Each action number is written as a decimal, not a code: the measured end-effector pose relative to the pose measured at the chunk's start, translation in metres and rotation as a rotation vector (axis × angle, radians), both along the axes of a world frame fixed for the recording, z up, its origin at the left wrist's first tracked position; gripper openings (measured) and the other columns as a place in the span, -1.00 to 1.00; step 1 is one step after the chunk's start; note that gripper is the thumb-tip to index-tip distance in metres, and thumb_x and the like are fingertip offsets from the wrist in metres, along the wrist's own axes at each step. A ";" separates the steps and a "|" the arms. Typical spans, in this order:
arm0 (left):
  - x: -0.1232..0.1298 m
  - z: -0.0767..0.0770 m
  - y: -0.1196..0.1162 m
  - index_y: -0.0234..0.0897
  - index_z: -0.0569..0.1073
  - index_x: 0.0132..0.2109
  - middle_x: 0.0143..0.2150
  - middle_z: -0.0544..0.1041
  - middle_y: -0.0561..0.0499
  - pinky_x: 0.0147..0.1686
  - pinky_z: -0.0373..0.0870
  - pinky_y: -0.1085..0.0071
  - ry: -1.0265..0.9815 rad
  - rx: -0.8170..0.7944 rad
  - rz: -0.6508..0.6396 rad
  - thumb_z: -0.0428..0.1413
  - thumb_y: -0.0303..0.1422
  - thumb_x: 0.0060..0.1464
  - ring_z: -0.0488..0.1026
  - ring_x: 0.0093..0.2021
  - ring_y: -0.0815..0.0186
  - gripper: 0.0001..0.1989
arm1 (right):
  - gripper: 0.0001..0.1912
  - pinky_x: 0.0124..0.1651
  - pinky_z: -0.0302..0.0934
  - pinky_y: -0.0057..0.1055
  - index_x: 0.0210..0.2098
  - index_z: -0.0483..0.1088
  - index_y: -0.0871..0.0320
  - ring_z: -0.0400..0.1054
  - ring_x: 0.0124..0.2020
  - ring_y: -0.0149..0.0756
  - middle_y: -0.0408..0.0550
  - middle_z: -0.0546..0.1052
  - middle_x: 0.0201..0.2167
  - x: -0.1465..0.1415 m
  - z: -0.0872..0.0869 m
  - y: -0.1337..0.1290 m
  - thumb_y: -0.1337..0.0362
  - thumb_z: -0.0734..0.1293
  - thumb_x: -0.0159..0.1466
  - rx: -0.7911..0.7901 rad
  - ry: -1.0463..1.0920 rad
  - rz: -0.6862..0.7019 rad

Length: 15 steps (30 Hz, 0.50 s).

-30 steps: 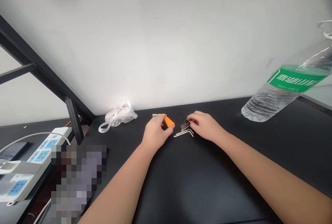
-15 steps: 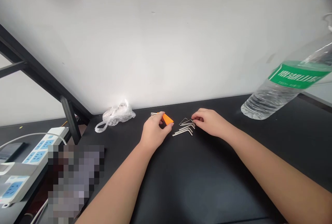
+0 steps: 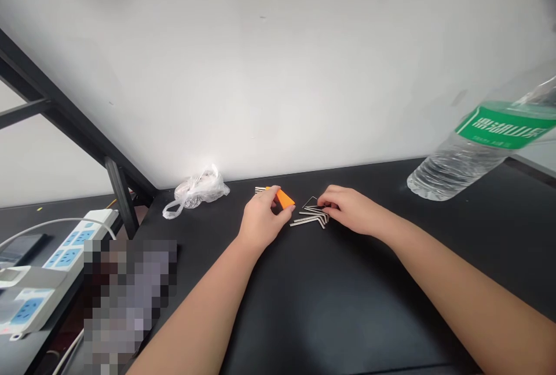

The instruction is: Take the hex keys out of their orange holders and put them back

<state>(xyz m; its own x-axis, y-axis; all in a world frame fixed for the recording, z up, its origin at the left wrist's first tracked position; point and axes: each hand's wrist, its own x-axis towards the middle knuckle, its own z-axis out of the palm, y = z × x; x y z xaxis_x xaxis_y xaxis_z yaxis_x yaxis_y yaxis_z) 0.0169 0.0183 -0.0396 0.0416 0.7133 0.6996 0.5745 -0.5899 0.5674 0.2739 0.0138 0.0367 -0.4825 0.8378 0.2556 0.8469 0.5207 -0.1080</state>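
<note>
My left hand (image 3: pixel 263 215) is closed round an orange hex key holder (image 3: pixel 285 198), pinching it between thumb and fingers. Short metal ends (image 3: pixel 259 189) stick out past its far left side. Several silver L-shaped hex keys (image 3: pixel 306 220) lie fanned on the black tabletop, just right of the holder. At their bent ends is my right hand (image 3: pixel 341 207), thumb and fingers drawn together over a hex key; the fingertips partly hide the bends. One thin hex key (image 3: pixel 309 200) rests behind the others, close to the right fingertips.
A crumpled clear plastic bag (image 3: pixel 202 186) lies by the wall at the left. On the right stands a large water bottle (image 3: pixel 460 160) with a green label. A power strip (image 3: pixel 65 259) and a black metal frame (image 3: pixel 117 189) are at the far left.
My right hand has shifted slightly left and down over the bent ends of the hex keys, and the keys have turned a little. My left hand still holds the orange holder.
</note>
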 end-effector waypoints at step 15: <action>0.000 0.001 -0.001 -0.17 0.51 0.17 -0.12 0.63 -0.01 -0.10 0.50 0.30 0.018 -0.011 -0.011 0.27 -0.14 0.15 0.56 -0.17 0.25 -0.53 | -0.79 -0.28 0.26 -0.34 -0.36 0.46 0.08 0.39 -0.31 -0.28 -0.06 0.51 -0.22 0.001 0.009 -0.008 0.29 0.22 0.35 -0.052 -0.064 -0.086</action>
